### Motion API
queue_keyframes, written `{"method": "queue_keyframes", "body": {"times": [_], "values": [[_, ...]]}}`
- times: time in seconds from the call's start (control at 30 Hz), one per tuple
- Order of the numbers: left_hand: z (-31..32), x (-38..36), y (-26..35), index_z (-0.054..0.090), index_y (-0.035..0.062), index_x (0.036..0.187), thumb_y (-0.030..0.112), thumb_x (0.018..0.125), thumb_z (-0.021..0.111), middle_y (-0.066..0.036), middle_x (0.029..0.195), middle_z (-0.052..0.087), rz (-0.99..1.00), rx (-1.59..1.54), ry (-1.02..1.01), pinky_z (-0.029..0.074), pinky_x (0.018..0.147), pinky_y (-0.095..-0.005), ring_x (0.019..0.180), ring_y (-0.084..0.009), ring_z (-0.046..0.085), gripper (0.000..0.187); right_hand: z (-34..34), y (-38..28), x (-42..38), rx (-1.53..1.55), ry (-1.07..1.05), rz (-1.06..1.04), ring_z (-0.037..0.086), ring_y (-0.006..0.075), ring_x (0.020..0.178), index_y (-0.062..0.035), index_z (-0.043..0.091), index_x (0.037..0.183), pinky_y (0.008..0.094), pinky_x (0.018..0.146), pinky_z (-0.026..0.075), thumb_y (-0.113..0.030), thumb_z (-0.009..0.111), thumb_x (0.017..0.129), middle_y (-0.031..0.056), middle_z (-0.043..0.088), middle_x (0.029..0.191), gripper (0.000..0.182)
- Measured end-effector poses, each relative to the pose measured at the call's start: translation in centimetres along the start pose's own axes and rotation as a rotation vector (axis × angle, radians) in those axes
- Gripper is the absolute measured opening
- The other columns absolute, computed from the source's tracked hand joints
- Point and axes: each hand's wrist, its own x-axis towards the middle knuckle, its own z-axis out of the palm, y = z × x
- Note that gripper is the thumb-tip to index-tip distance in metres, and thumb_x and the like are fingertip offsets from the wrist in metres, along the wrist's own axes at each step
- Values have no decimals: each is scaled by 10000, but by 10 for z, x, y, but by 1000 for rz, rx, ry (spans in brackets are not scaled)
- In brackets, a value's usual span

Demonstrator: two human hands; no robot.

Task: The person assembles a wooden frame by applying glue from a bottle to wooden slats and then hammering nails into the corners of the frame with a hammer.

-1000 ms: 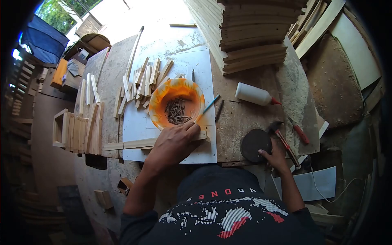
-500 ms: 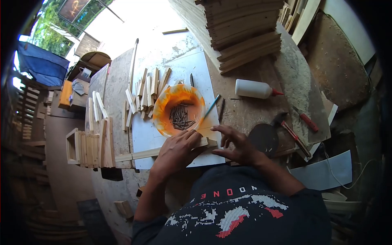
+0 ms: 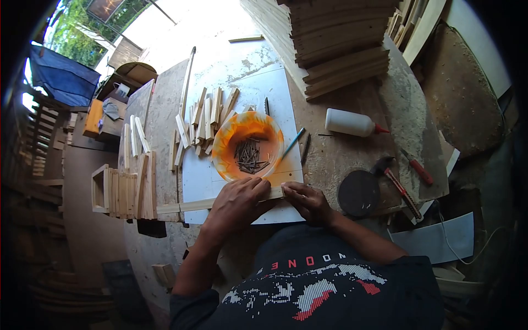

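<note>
A dark shirt [image 3: 297,242] covers the body, well back from the bare fingers [image 3: 250,186]. On its side nearer the fingers runs a row of red and white letters [image 3: 309,260]; farther from them spreads a dotted white print [image 3: 316,290] with red patches [image 3: 374,286]. The dark left sleeve [image 3: 192,309] and right sleeve [image 3: 416,275] end far short of the fingers.

Left hand [image 3: 240,201] and right hand [image 3: 309,203] close together, fingers bent
Left forearm [image 3: 199,257] slants toward one o'clock, knuckles uppermost; right forearm [image 3: 367,237] slants toward ten o'clock, fingers aimed the same way.
</note>
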Motion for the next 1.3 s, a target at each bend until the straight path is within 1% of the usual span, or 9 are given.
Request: {"method": "queue_keyframes", "body": {"times": [0.13,0.33,0.43,0.57,0.77,0.87,0.97,1.17,1.3], "values": [[-2,0,0,510,64,840,289,819,713,-90,808,594,19,10,-11,472,668,-399,762,-284,627,304,1,4,-1,-65,-3,-27,696,280,939,-96,572,1293,347,668,594,-5,646,848,143,644,1161,460],[-1,-1,-3,522,65,893,313,871,637,-84,822,610,79,48,-8,509,724,-385,824,-258,646,274,-10,3,5,-150,-107,-93,707,260,871,-30,583,1213,326,600,577,5,638,838,154,637,1163,381],[3,-5,-3,512,76,864,279,798,691,-63,823,603,35,38,-13,497,732,-359,834,-234,640,278,-10,5,2,-144,-175,-91,707,252,843,-18,573,1183,317,560,560,-2,638,840,152,632,1172,350],[4,-5,-6,512,82,856,293,809,679,-52,805,592,59,59,10,493,707,-328,785,-203,628,273,-24,3,15,-144,-305,-74,702,251,810,-21,566,1179,319,543,549,-11,652,828,148,630,1174,361],[5,-6,-11,515,92,841,293,824,659,-38,757,582,88,92,52,487,664,-307,724,-179,613,249,-36,31,76,-40,-337,52,688,278,797,-34,639,1075,356,636,556,-55,684,824,141,658,1035,256],[6,-6,-11,517,93,843,296,833,645,-35,744,582,92,108,56,484,660,-303,723,-174,614,241,-8,62,126,-118,-501,22,661,282,777,-24,655,911,376,678,536,-88,658,854,108,649,913,85],[11,-8,-13,523,92,852,299,834,637,-33,755,591,91,75,75,481,663,-303,725,-172,614,237,36,95,154,-291,-673,47,652,297,783,-40,664,847,406,698,531,-101,617,850,105,630,866,77],[6,-7,-15,534,99,859,289,819,634,-30,803,604,62,8,33,485,690,-304,781,-175,625,218,99,152,149,-381,-926,-102,658,295,823,-93,692,772,410,707,540,-117,621,741,94,627,850,81],[1,1,-17,536,110,842,274,790,637,-27,805,594,78,24,44,485,693,-305,791,-182,621,200,104,156,139,-412,-837,-118,659,287,782,-103,689,764,405,706,532,-148,644,724,92,593,862,75]]}}
